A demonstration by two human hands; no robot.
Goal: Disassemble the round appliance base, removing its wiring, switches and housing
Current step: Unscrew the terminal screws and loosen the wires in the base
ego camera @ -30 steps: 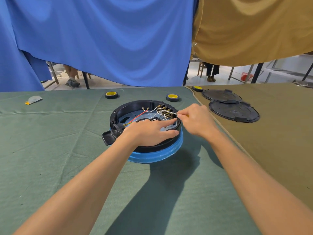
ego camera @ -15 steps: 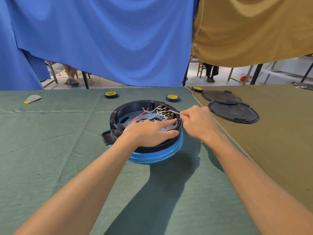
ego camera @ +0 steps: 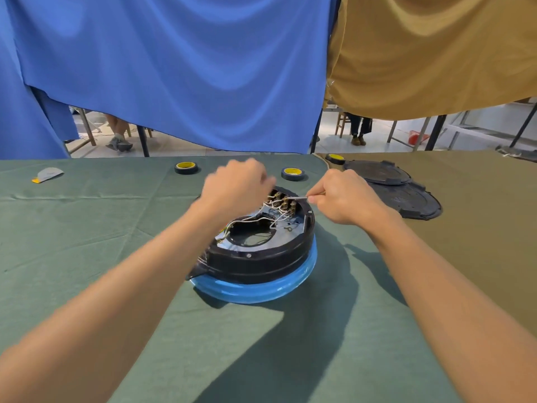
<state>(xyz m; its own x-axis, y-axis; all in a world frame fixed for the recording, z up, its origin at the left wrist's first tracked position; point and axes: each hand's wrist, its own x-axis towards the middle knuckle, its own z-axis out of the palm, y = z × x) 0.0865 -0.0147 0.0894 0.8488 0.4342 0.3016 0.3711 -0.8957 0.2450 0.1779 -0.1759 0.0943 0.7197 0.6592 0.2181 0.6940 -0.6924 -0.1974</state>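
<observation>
Near the middle of the table (ego camera: 87, 257), toward its far edge: one round appliance base (ego camera: 255, 261), black housing on a blue ring, open side up, with switches (ego camera: 280, 199) and thin wiring exposed. Right hand (ego camera: 345, 199) pinches a white wire (ego camera: 296, 197) drawn taut from the switches. Left hand (ego camera: 235, 187) is curled over the far rim, blurred; whether it grips anything cannot be told. Handling, as judged: housing stiff, fairly light, best steadied by its rim; wires limp and thin, best pulled close to the terminal. Black covers (ego camera: 406, 199) lie to the right.
</observation>
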